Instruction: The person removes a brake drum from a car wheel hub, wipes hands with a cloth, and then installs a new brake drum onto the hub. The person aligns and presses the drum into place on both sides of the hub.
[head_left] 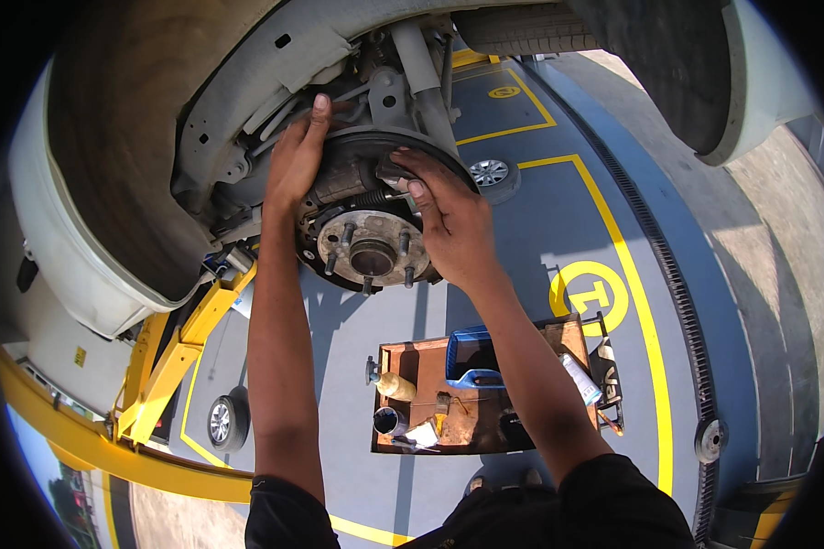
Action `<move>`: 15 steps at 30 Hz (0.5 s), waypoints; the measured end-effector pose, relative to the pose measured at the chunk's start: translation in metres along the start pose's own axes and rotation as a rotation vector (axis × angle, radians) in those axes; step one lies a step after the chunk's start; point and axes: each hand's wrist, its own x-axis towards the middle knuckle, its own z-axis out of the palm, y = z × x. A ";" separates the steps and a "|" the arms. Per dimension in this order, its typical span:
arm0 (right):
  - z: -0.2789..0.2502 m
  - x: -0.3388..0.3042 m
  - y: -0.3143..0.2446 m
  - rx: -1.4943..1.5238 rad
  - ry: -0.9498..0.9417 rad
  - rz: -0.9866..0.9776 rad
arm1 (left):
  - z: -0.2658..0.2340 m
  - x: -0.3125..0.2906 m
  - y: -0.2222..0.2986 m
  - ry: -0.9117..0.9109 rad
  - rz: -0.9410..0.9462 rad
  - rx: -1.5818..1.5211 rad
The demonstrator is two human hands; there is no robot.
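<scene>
Currently, insp. of the exposed brake: L hand [295,165] is at the upper L edge of the plate [403,138], thumb up, most fingers hidden behind it; cannot tell if they grip. R hand [456,224] is at the upper R of the brake, fingers bent over a dark piece [392,170], thumb close below; whether clamped, cannot confirm. The plate stands upright behind the hub [341,245], under the strut [415,59].

Rec. (judgement): L hand should steady the assy. while R works w/ short, controlled pressure. Keep fingertips clear of the spring [368,199], as it may pinch or snap, & knuckles off the studs [405,242]. Forearms are raised, so an unhurried grip seems best.

Mat'ls: plate dark, thin-rimmed, rounded. Hub flange flat, round, dull metal w/ brownish staining; studs threaded, projecting; centre a dark ring. Spring tightly coiled. Strut smooth, pale grey, tubular. Below, cart [467,425] has a brown, worn-looking top, carrying a blue plastic bin [482,377] & a yellowish, round-bodied bottle [395,387].
</scene>
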 end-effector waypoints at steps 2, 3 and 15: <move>0.000 -0.002 0.000 0.057 0.092 0.130 | 0.000 0.000 0.000 0.047 0.001 0.048; 0.000 -0.001 -0.001 0.077 0.114 0.278 | 0.000 0.000 0.000 0.068 -0.033 0.078; -0.007 0.010 -0.011 0.056 0.007 0.103 | -0.001 0.000 0.002 0.053 0.020 0.059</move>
